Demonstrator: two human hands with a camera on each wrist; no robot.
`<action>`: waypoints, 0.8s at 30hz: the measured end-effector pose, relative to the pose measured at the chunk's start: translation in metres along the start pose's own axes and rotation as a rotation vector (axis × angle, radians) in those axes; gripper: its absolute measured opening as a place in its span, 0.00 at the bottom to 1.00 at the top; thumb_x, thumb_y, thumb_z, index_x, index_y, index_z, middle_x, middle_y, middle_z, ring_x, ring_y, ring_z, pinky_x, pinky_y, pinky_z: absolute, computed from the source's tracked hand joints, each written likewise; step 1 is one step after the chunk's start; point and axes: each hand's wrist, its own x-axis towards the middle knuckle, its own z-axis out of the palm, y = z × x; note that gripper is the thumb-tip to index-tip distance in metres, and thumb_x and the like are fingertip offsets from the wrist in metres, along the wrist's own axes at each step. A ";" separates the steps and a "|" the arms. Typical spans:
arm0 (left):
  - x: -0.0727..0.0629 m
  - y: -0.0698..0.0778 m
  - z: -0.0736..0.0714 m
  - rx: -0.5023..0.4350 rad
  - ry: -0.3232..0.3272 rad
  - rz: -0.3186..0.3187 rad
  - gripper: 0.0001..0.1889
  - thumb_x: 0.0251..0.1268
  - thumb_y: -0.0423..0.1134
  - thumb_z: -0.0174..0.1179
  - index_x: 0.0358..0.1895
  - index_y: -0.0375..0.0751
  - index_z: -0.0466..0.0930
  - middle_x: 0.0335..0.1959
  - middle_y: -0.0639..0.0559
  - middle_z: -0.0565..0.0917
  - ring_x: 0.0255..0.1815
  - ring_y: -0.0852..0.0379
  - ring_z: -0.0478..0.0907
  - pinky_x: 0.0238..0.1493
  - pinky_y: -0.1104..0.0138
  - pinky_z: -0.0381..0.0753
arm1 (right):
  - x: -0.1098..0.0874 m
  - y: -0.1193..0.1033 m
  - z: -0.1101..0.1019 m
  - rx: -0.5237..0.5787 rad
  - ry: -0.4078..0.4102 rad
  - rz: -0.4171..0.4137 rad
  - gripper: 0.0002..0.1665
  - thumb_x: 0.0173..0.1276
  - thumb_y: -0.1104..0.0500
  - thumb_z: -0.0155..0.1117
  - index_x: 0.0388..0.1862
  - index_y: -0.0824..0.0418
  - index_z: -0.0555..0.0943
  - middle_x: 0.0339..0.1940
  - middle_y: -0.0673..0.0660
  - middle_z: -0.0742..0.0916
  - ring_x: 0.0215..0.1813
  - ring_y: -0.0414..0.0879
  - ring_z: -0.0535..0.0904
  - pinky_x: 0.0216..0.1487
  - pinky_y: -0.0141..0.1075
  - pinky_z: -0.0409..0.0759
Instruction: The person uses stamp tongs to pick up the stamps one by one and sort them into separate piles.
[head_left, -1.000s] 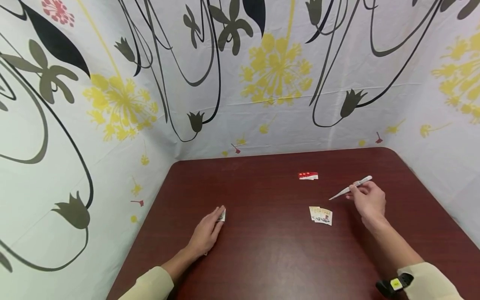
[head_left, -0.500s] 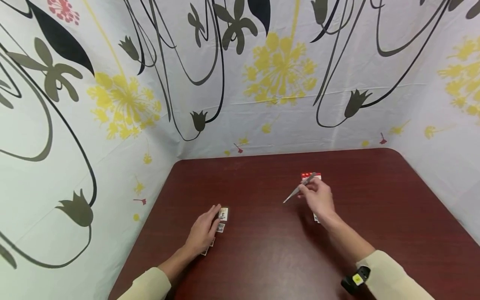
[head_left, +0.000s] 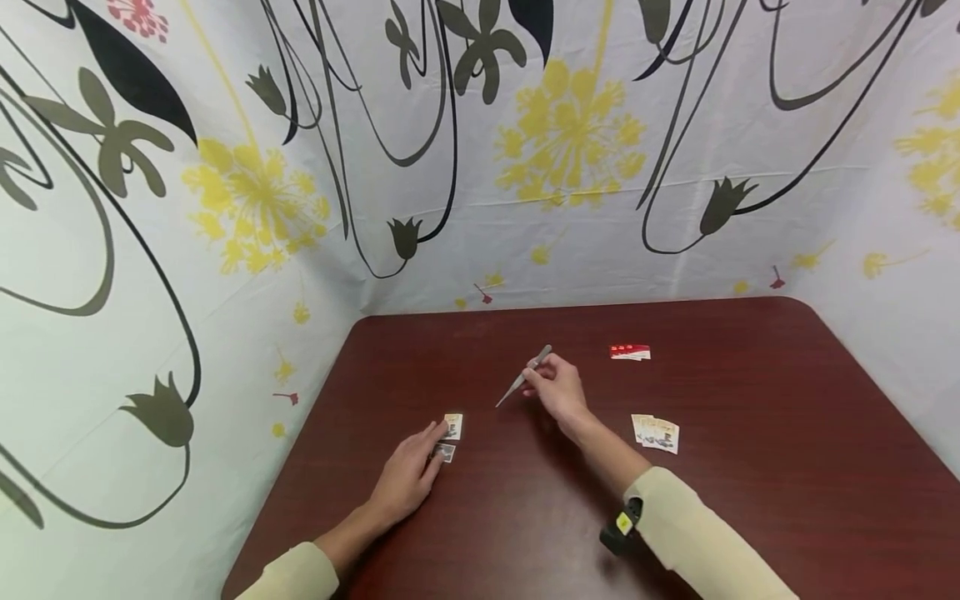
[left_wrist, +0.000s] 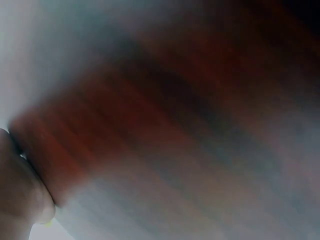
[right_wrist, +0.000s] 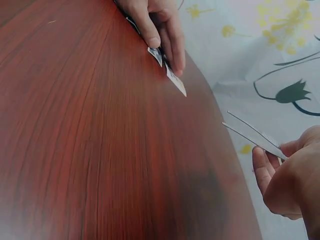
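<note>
In the head view my right hand (head_left: pixel 561 393) pinches a pair of metal tweezers (head_left: pixel 517 385), held above the table and pointing down to the left. The right wrist view shows the tweezers (right_wrist: pixel 252 136) with their tips apart and nothing between them. My left hand (head_left: pixel 408 473) lies on the table at the left with fingers extended, partly over some small stamps. One cream stamp (head_left: pixel 453 426) and a grey stamp (head_left: pixel 446 452) stick out past its fingers; whatever lies under the palm is hidden. The left wrist view is mostly blurred.
A fanned pile of cream stamps (head_left: pixel 656 434) lies right of the middle of the dark red table (head_left: pixel 525 517). Farther back is a small stack of red-and-white stamps (head_left: pixel 630 352). A flower-patterned white cloth (head_left: pixel 450 192) hangs behind the table.
My right hand has swept left across the table with the tweezers, past the cream pile toward my left hand. My left hand has shifted slightly, so more of the stamps by its fingers shows.
</note>
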 end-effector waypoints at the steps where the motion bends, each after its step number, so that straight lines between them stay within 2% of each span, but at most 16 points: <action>1: 0.000 0.000 0.001 0.004 0.002 0.003 0.29 0.79 0.36 0.63 0.79 0.37 0.71 0.74 0.40 0.77 0.76 0.43 0.73 0.74 0.44 0.71 | 0.002 0.002 0.005 0.014 -0.003 0.014 0.11 0.75 0.72 0.66 0.53 0.76 0.79 0.42 0.67 0.91 0.40 0.56 0.90 0.47 0.49 0.91; 7: 0.000 0.000 0.001 0.012 0.003 0.007 0.29 0.79 0.36 0.63 0.79 0.37 0.71 0.74 0.42 0.77 0.76 0.45 0.72 0.75 0.45 0.71 | 0.011 0.014 0.033 0.068 -0.033 0.071 0.07 0.75 0.72 0.66 0.49 0.73 0.81 0.44 0.68 0.91 0.40 0.56 0.91 0.45 0.45 0.91; 12: 0.000 0.000 0.001 0.005 0.015 0.010 0.30 0.78 0.35 0.63 0.79 0.37 0.70 0.75 0.41 0.76 0.76 0.44 0.73 0.75 0.46 0.71 | 0.015 0.025 0.052 0.089 -0.037 0.096 0.06 0.74 0.72 0.67 0.47 0.73 0.81 0.42 0.67 0.91 0.38 0.54 0.91 0.44 0.43 0.92; 18: 0.001 0.002 0.000 0.010 0.009 0.004 0.30 0.78 0.35 0.63 0.80 0.37 0.69 0.75 0.40 0.76 0.76 0.44 0.73 0.75 0.46 0.71 | 0.015 0.033 0.065 0.116 0.006 0.107 0.04 0.74 0.72 0.67 0.44 0.72 0.80 0.38 0.66 0.91 0.36 0.53 0.90 0.44 0.46 0.92; 24: 0.000 0.002 0.000 0.031 -0.012 -0.013 0.30 0.80 0.37 0.62 0.80 0.39 0.69 0.75 0.39 0.76 0.76 0.44 0.73 0.75 0.46 0.71 | 0.015 0.037 0.073 0.139 0.021 0.109 0.04 0.74 0.73 0.66 0.45 0.74 0.80 0.38 0.67 0.90 0.34 0.51 0.90 0.41 0.42 0.92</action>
